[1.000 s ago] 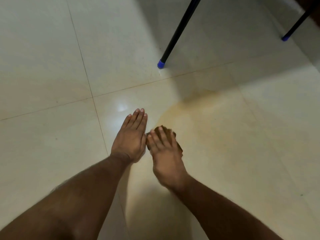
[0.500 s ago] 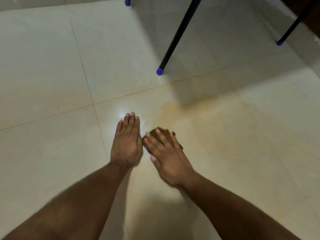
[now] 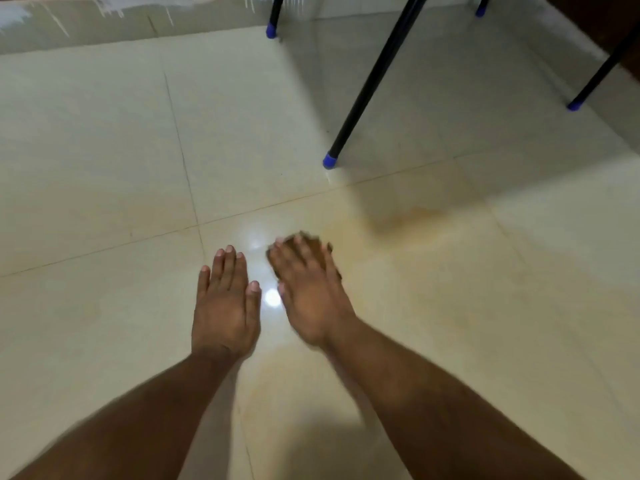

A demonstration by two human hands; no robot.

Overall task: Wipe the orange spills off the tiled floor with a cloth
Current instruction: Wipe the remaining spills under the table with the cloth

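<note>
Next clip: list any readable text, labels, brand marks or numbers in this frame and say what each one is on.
None: no text, label, brand or number shows anywhere in this head view.
Brown cloth under the right hand: no tag or print visible; blurred.
Left hand on the tiled floor: plain tiles, orange smears only.
Black chair legs with blue caps: unmarked.

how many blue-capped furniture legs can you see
4. One nearest leg stands in front of the hands, one far right, one at the top by the wall, and only the tip of one at top right. Others may lie outside the frame.
</note>
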